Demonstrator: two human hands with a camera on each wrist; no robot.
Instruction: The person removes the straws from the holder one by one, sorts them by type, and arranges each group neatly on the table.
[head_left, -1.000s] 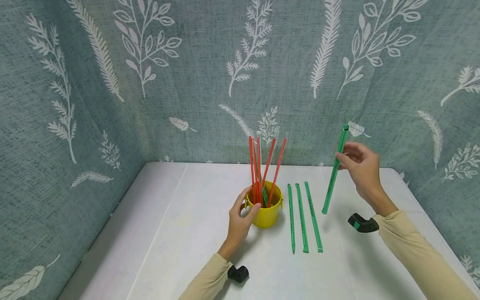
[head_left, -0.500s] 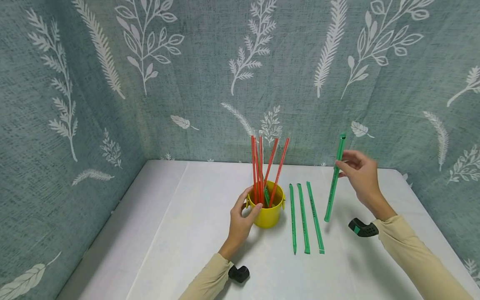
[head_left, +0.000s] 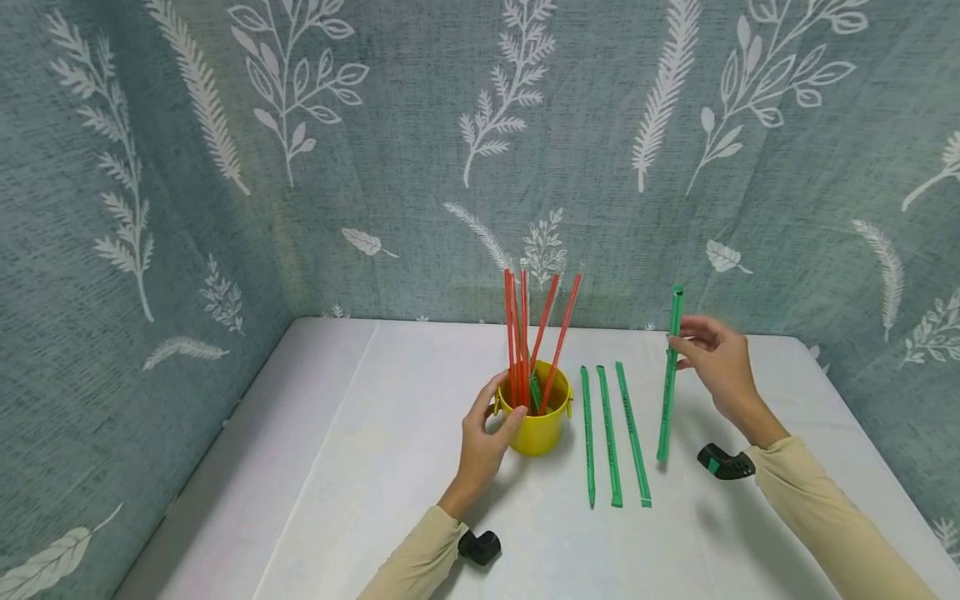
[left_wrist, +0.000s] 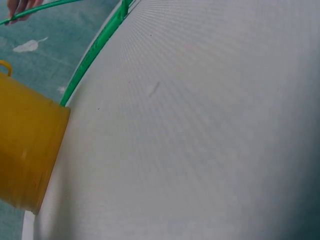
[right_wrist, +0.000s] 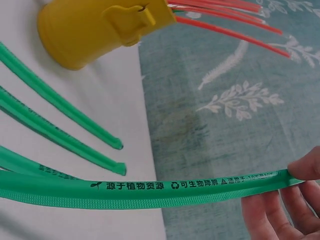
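Note:
My left hand [head_left: 483,437] holds the side of a small yellow bucket [head_left: 537,437], thumb at the front of its rim. Several red straws [head_left: 562,334] in clear wrappers and some green stand upright or leaning in the bucket. On the right, my right hand [head_left: 717,364] pinches a green paper-wrapped straw [head_left: 667,408] near its upper half, between thumb and fingers. That straw hangs almost vertical, its lower end close over the table. Dark printed characters show along its wrapper in the right wrist view.
Three green wrapped straws [head_left: 609,437] lie side by side on the white table [head_left: 375,467], between the bucket and the held straw. A blue-green curtain [head_left: 405,167] with white leaf patterns hangs behind the table and along its left side.
My right hand has lowered the green straw and moved it slightly left, turning it more upright. The left hand keeps its hold on the bucket; the head view has shifted slightly.

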